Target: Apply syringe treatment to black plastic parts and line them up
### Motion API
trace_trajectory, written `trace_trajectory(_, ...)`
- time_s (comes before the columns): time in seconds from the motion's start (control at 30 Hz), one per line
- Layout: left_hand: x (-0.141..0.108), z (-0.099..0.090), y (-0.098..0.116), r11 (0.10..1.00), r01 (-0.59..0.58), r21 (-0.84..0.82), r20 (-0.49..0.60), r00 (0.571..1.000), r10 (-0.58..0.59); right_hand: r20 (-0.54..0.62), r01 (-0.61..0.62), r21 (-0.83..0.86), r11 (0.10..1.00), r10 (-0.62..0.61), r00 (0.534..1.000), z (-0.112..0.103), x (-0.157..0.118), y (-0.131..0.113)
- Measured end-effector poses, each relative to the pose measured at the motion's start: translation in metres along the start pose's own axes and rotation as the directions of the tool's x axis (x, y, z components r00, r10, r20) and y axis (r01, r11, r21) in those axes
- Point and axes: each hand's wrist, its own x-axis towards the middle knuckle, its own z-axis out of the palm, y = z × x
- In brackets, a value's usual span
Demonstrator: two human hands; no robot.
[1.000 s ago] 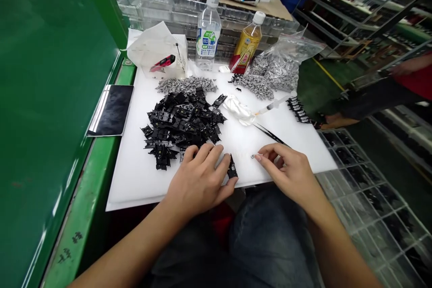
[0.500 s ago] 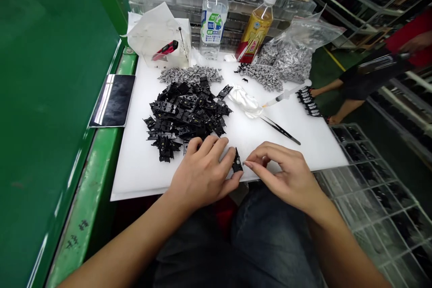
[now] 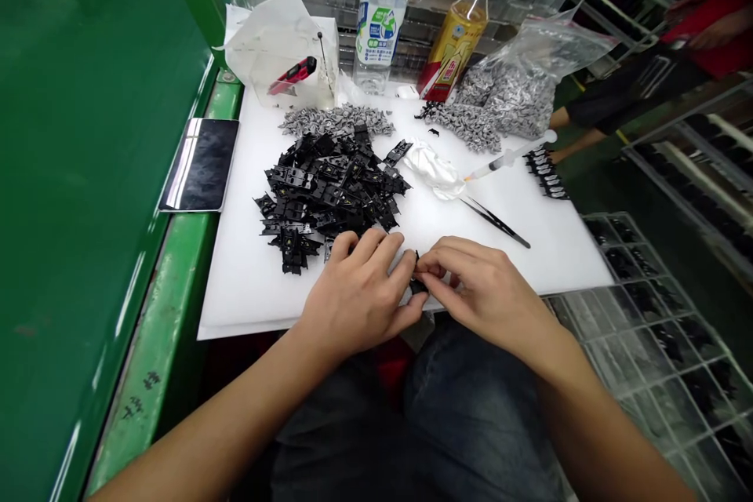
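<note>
My left hand (image 3: 360, 294) grips a small black plastic part (image 3: 419, 285) between thumb and fingers, at the front edge of the white board (image 3: 252, 306). My right hand (image 3: 479, 282) is closed in a pinch, its fingertips touching that part from the right. Whatever lies between those fingertips is hidden. Just beyond my left hand rises a pile of similar black plastic parts (image 3: 329, 184). Dark tweezers (image 3: 499, 223) lie to the right, beside a crumpled white wrapper (image 3: 434, 170) and a syringe (image 3: 511, 157) with an orange tip.
Small grey pieces (image 3: 335, 121) are heaped at the back, with more in a clear plastic bag (image 3: 529, 90). Two bottles, one clear (image 3: 380, 23) and one yellow (image 3: 456, 39), stand behind. A tablet (image 3: 200, 165) lies left. Compartment trays (image 3: 641, 345) sit right; a person (image 3: 676, 55) stands beyond.
My right hand has moved left, bringing its pinched fingertips from beside the black part onto it. A tiny grey speck at those fingertips is now hidden. The whole view has shifted slightly.
</note>
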Motion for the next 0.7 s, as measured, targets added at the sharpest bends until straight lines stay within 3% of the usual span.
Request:
trace_trajectory(0.3,0.001,-0.001,0.001,0.998,0.041,-0.041,-0.006,0.999,-0.041,0.024,0.022,-0.041,0.999,-0.021,0.999,-0.001,0.005,-0.003)
trace_trajectory(0.4,0.0,-0.001,0.0,0.998,0.045,-0.051,-0.017,0.999,-0.046,0.017,-0.033,0.006,0.999,0.033,0.999,-0.004,0.003,0.001)
trace_trajectory(0.5,0.0,-0.002,-0.002,0.995,0.034,-0.091,-0.018,0.999,-0.036,-0.1,-0.131,0.201,0.971,0.154,0.983,-0.005,-0.003,0.014)
trace_trajectory(0.57,0.0,-0.004,-0.003,0.99,0.021,-0.136,-0.013,1.0,-0.023,-0.188,-0.133,0.297,0.946,0.194,0.963,-0.003,-0.008,0.025)
trace_trajectory(0.7,0.001,-0.008,-0.003,0.98,0.027,-0.198,-0.002,1.0,-0.028,-0.107,-0.061,0.225,0.972,0.087,0.99,0.003,-0.014,0.039)
